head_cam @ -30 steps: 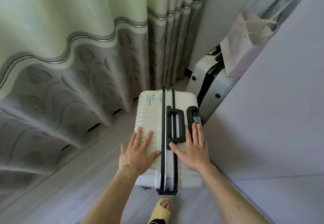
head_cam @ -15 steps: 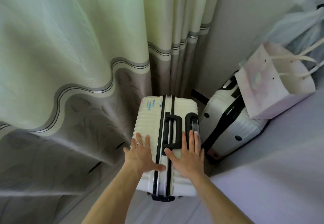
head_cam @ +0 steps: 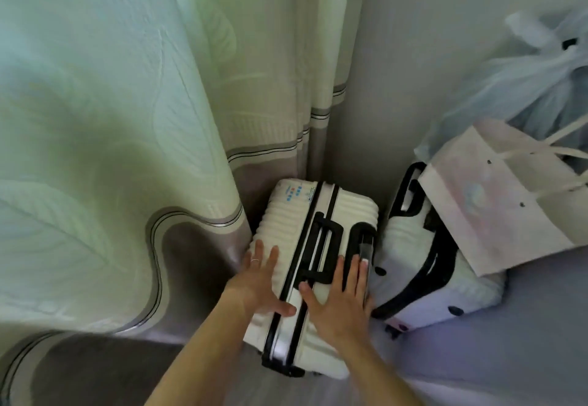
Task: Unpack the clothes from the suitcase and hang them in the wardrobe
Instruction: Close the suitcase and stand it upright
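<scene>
A cream ribbed suitcase [head_cam: 346, 211] with black trim and a black top handle stands upright in the corner, closed. My left hand [head_cam: 259, 281] lies flat on the left half of its top, fingers straight, a ring on one finger. On the right half my right hand [head_cam: 340, 297] presses flat beside the handle, its fingertips reaching the black pull-handle housing. No clothes and no wardrobe are in view.
A green and grey curtain [head_cam: 127, 151] hangs against the suitcase's left side. A second white suitcase [head_cam: 410, 265] leans to the right, with a pale paper bag [head_cam: 496, 202] and a plastic bag [head_cam: 534, 81] on it. A lilac surface [head_cam: 509, 358] fills the lower right.
The suitcase has slid deeper into the corner toward the curtain and wall, both hands staying flat on its top. The view has tilted up and nearer.
</scene>
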A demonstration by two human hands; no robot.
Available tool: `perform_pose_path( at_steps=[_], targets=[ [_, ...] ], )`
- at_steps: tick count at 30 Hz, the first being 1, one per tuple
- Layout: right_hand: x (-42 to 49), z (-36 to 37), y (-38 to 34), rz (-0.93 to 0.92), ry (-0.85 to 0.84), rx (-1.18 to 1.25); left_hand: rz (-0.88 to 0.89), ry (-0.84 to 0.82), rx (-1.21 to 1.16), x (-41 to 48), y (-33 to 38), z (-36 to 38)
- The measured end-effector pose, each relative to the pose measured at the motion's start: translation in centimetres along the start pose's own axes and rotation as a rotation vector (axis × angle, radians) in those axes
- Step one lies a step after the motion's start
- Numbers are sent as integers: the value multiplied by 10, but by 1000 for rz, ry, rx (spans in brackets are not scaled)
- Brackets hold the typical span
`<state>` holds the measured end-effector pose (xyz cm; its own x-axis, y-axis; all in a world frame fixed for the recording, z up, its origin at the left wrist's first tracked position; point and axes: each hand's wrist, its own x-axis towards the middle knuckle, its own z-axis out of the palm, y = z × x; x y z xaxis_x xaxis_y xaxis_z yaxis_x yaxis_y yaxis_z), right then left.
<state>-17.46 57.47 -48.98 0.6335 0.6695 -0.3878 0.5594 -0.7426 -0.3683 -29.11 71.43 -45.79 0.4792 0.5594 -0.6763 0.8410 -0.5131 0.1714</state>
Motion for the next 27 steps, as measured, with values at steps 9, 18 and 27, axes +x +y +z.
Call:
perform_pose_path(
  at_steps=[9, 18, 27],
  targets=[
    [92, -34, -5, 53, 46, 22, 123, -13, 53, 89, 30, -65],
    [107, -27, 25, -102, 207, -168, 244, 142, 54, 160, 57, -106],
    [155, -52, 33, -77, 137, -250, 248, 253, 42, 187, 101, -119]
  ],
)
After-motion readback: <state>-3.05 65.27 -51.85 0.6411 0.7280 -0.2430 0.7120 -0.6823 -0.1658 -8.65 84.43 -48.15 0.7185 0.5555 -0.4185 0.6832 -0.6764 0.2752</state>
